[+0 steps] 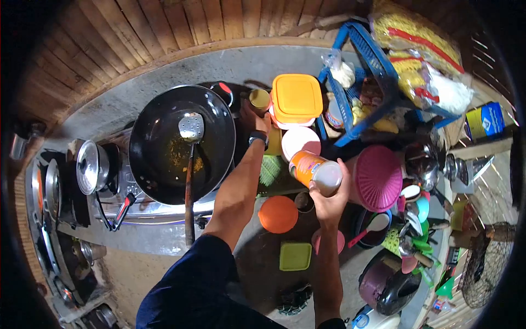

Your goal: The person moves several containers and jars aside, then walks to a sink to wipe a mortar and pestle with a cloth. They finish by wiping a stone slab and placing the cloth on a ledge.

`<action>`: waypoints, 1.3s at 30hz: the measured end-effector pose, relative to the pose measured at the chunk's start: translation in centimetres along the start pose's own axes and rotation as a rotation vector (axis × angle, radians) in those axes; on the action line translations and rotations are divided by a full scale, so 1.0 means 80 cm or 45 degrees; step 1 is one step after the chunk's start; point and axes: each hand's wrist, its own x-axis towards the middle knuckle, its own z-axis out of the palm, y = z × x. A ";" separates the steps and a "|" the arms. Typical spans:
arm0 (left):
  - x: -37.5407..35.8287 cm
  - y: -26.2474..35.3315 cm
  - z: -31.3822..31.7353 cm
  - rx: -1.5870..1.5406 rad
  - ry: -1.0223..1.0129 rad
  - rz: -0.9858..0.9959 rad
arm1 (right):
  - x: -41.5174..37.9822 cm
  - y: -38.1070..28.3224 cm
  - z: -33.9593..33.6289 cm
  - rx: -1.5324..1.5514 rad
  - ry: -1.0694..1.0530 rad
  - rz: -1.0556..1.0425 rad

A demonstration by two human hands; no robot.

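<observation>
My right hand (330, 204) is wrapped round an orange can (308, 167) with a pale lid, tilted in front of a white round lid (301, 142). My left hand (256, 122) reaches to a jar with a yellowish lid (259, 99), beside an orange-lidded square container (297, 98); its fingers are partly hidden, and they appear to touch the jar. To the left, a black wok (156, 126) holds some oil and brown bits, with a slotted ladle (191, 127) resting in it.
A blue plastic rack (378, 60) stands at the back right under bagged food. Nearer are a pink ribbed cover (378, 178), an orange lid (278, 214), a green square lid (295, 256) and a purple pot (378, 282). A lidded steel pot (90, 167) sits left.
</observation>
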 end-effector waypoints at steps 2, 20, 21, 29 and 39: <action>0.005 -0.012 0.016 -0.046 0.195 0.119 | 0.015 -0.004 0.006 -0.026 -0.023 -0.001; -0.007 0.055 0.022 -1.004 0.510 0.018 | 0.103 -0.060 0.039 0.123 -0.052 0.015; -0.021 0.054 0.014 -0.977 0.414 -0.025 | 0.110 -0.072 0.042 0.245 -0.025 0.052; -0.158 0.127 -0.117 -0.545 0.371 -0.147 | 0.187 -0.088 0.121 -0.217 -0.290 -0.465; -0.223 0.099 -0.154 -0.396 0.080 -0.052 | 0.169 0.014 0.270 -0.594 -0.580 -0.421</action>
